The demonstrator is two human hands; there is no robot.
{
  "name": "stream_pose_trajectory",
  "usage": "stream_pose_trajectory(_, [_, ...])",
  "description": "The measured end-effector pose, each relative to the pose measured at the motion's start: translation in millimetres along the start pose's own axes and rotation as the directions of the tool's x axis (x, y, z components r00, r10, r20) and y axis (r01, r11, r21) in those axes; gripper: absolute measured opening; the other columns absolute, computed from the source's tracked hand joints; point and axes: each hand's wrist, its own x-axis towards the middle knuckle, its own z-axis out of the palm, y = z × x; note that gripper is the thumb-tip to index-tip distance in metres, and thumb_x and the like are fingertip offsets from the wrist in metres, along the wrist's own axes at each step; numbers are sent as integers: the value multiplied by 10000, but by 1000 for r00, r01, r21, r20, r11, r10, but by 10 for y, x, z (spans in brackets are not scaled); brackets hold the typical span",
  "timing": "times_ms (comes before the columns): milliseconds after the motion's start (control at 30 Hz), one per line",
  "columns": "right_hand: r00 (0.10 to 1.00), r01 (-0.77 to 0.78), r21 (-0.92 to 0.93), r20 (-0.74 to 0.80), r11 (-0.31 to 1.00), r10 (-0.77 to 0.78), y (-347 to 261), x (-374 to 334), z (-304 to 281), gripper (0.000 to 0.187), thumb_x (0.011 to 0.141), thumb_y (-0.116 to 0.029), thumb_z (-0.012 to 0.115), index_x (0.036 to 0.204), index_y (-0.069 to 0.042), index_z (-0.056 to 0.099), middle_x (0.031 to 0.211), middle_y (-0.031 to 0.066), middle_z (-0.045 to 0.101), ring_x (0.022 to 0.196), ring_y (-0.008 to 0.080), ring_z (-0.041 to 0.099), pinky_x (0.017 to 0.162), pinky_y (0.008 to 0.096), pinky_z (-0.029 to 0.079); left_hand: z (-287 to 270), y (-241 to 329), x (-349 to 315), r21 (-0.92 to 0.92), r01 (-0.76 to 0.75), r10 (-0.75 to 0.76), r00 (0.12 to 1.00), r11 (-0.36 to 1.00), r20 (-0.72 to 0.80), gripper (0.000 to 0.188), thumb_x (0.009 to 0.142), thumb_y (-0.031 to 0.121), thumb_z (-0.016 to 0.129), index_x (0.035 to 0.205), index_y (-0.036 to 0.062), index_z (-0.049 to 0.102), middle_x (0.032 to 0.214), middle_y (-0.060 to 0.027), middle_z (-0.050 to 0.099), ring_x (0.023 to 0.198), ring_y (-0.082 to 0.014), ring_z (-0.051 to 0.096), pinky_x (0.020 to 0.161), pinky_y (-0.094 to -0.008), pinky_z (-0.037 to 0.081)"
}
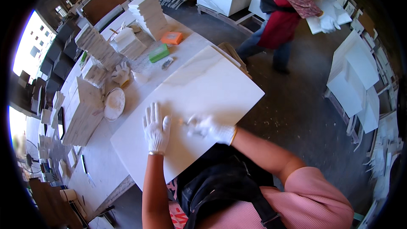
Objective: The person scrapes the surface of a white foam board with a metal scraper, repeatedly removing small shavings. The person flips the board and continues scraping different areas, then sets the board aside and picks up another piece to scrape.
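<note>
A large white marble slab point(207, 80) with faint grey-brown veins lies flat on the worktable, its right corner reaching out past the table edge. My left hand point(156, 129), in a white knit glove, rests flat on the slab near its front-left part with the fingers stretched out. Just to its right is my right hand point(208, 129), gloved too, low over the slab. Its fingers are drawn together and blurred by motion. Something small seems to be at the fingertips, too smeared to name.
On the worktable point(101, 161) stand stone stacks point(87, 112), a white-crusted dish point(114, 104), a spare glove point(121, 74), a green block point(159, 53) and an orange block point(171, 38). A person point(280, 17) carries a white slab at the far right. More slabs point(354, 74) lean on a rack.
</note>
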Motion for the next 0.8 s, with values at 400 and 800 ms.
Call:
stream_pose_trajectory(400, [977, -165, -255, -174, 953, 122, -555, -1238, -475, 230, 956, -174, 643, 1072, 23, 663, 1017, 107, 699, 843, 142, 667, 707, 216, 505, -442, -708, -2219, -110, 436, -447, 889, 893, -101, 641, 1003, 334, 486, 1513, -19, 325, 1578, -222, 310, 1479, -394, 244, 1209, -444, 191])
stream_pose_trajectory(800, [823, 25, -325, -531, 945, -204, -680, -1255, -1041, 109, 964, -201, 631, 1012, -108, 658, 888, 3, 661, 802, 133, 662, 684, 300, 535, -518, -585, -2449, -855, 499, -781, 472, -145, 408, 342, 1008, 425, 548, 1096, 111, 651, 814, 41, 606, 654, -67, 568, 523, -221, 460])
